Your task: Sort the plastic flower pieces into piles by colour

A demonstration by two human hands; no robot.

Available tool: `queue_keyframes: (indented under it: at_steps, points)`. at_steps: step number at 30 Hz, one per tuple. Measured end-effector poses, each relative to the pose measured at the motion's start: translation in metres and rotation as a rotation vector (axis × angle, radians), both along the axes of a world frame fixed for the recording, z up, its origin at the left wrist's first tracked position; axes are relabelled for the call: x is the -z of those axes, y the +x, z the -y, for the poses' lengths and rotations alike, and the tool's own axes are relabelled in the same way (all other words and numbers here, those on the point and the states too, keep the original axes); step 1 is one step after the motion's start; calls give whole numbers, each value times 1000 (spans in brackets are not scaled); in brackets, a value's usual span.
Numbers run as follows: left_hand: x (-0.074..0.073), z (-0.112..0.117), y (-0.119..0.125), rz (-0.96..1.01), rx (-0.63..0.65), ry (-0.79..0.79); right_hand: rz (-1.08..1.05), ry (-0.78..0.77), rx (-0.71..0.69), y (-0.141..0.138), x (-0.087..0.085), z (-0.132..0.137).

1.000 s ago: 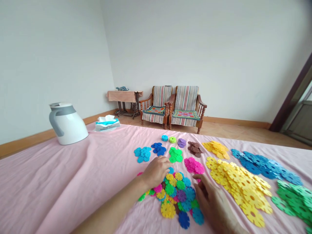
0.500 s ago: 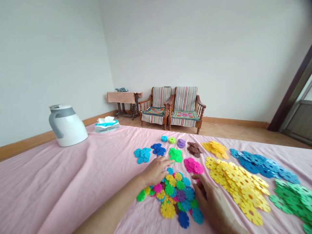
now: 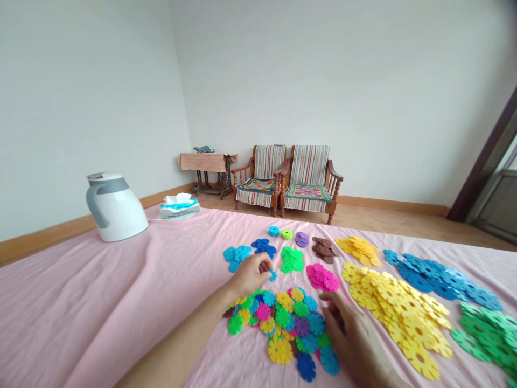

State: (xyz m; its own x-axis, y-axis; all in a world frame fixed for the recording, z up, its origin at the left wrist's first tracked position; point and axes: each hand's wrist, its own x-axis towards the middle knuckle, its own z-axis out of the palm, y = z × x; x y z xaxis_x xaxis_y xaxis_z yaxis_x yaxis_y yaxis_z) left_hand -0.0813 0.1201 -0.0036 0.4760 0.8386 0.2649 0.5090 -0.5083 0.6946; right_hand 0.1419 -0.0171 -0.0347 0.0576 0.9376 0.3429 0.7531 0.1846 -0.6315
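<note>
Over the near edge of the sorted piles, my left hand (image 3: 252,274) is closed, pinching a light blue snowflake disc (image 3: 272,275) at its fingertips. Below it lies a mixed heap of snowflake discs (image 3: 283,323) in several colours. My right hand (image 3: 347,328) rests at the heap's right edge with curled fingers. A trace of pink shows by its fingertips, but what they hold is unclear. Ahead are small piles of light blue discs (image 3: 236,257), dark blue discs (image 3: 264,248), bright green discs (image 3: 291,260) and pink discs (image 3: 323,277).
Larger piles of yellow discs (image 3: 399,307), blue discs (image 3: 436,275) and green discs (image 3: 488,334) spread to the right. Brown discs (image 3: 323,250) and purple discs (image 3: 301,239) lie farther back. A white jug (image 3: 121,213) and a tissue box (image 3: 180,207) stand left on the pink cloth (image 3: 100,302).
My left hand has drawn back from beside the bright green pile, its fingers curling in, and a light blue disc now shows in them. My right hand has stayed by the heap.
</note>
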Motion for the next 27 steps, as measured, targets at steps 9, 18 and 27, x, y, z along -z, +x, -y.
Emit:
queue_keyframes:
  at_steps: [9,18,27]
  points:
    - [6,-45,-69,57,-640,102,26,14,8,-3,-8,3]
    - [-9,-20,-47,46,-283,141,18,23,-9,-3,-8,3]
    - [-21,22,-19,-278,370,91,42,-17,17,1,-2,1]
